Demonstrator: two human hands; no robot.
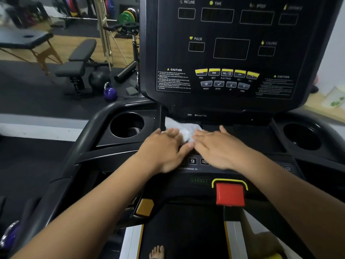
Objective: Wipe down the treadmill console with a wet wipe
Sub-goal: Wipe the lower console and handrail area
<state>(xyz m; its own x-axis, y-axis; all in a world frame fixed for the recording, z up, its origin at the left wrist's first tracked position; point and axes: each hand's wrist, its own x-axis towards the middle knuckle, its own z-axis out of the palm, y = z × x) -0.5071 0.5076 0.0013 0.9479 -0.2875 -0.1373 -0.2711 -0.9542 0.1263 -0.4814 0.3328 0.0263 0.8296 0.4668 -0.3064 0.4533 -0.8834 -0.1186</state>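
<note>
Crumpled white wet wipe (183,130) on black treadmill console (252,137).
Left hand (165,147) and right hand (221,146), fingers straight, press it down.

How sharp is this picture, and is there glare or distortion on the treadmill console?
Head view: wide-angle bending bows the console edges; the PULSE label reads sharp, while the right caution text smears; the left hand, right hand and wet wipe look slightly soft; lighting is dim and even, with no strong glare.
</note>
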